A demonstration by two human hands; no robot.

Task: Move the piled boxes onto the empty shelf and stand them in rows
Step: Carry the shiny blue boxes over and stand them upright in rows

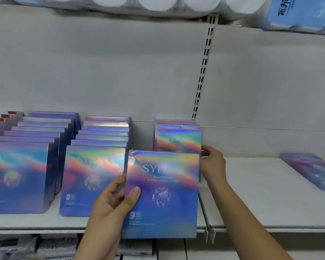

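Got one box [161, 194] pinched by its left edge in my left hand [113, 201], thumb on front, upright at the shelf [251, 194] lip. My right hand [213, 163] grips the third row's front box [178, 140] by its right edge.

1. A shop: identical holographic boxes [94, 177] stand in outward-facing rows, many copies of one product.
2. A slotted upright [204, 68] runs up the white back panel [101, 62] behind the metal shelf [251, 184].
3. Wrapped paper-roll packs [158, 4] fill the level above; more packaged goods [45, 246] lie below.
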